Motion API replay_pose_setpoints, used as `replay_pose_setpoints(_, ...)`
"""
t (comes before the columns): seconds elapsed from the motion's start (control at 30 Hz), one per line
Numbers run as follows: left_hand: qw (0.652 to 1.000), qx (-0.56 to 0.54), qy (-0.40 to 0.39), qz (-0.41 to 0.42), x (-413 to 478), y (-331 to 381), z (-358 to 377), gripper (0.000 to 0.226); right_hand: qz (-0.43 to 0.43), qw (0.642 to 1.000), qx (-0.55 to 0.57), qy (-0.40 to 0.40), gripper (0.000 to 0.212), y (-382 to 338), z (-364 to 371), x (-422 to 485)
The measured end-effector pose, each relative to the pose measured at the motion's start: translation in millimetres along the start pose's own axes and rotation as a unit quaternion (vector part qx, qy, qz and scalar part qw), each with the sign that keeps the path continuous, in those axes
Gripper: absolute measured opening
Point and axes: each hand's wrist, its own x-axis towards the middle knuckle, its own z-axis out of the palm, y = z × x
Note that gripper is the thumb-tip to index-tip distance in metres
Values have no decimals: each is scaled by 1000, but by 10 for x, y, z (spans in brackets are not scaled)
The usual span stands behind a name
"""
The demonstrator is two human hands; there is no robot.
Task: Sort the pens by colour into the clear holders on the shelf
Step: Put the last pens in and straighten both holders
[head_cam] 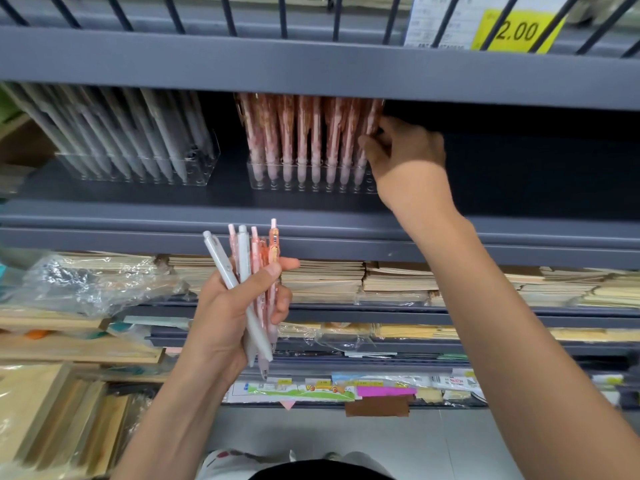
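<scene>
The loose pens (243,261) are sitting in the left hand (221,320), which is gripping them as a bunch in front of the shelf (173,220) edge, clicker ends pointing up: two pale grey ones on the near side and several pink and orange patterned ones behind, with the thumb crossing over them. Higher up and to the right, the right hand (403,152) is reaching into the shelf, its fingers curling round the end pen (371,114) at the right end of a row of pink pens (304,133). Those pens are standing tips down in the right clear holder (311,185). Well apart to the left, the left clear holder (138,169) is carrying grey pens (121,129), all leaning leftward. The bunch is hanging below both holders, roughly between them. Above, a yellow price tag (516,31) is showing behind dark bars. Below the shelf, stacks of notebooks (325,278) are lying flat, with crumpled plastic wrap (86,282) lying to their left
</scene>
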Motion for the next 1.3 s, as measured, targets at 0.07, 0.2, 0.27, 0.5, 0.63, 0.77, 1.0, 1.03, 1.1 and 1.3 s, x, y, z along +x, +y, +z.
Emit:
replay_pose_setpoints(0.07,1000,0,-4,-5,7,2,0,26,24,998,57,16,37,31,-8,-78)
replay_pose_setpoints(0.2,1000,-2,-8,-6,15,5,28,15,32,966,235,98,12,17,-32,-415)
replay_pose_setpoints(0.27,1000,-5,-12,-2,19,-7,59,13,11,963,269,-13,8,-44,-3,-564)
replay_pose_setpoints(0.5,1000,-19,-18,0,37,-37,192,24,-82,912,288,-280,13,-60,118,-721)
replay_pose_setpoints(0.63,1000,-26,-12,3,32,-43,256,33,-16,891,369,-264,10,-13,102,-732)
replay_pose_setpoints(0.77,998,-55,7,2,35,-39,245,27,50,870,457,-178,10,54,-6,-676)
replay_pose_setpoints(1.0,1000,-16,21,14,-18,-34,206,29,20,840,539,66,7,341,-302,-364)
replay_pose_setpoints(1.03,1000,-8,20,13,-29,-36,200,28,15,835,541,97,9,381,-323,-309)
replay_pose_setpoints(1.1,1000,2,18,17,-53,-37,198,25,4,829,538,153,13,476,-336,-212)
replay_pose_setpoints(1.3,999,-14,43,28,-73,-51,214,23,-36,857,471,207,27,547,-178,-11)
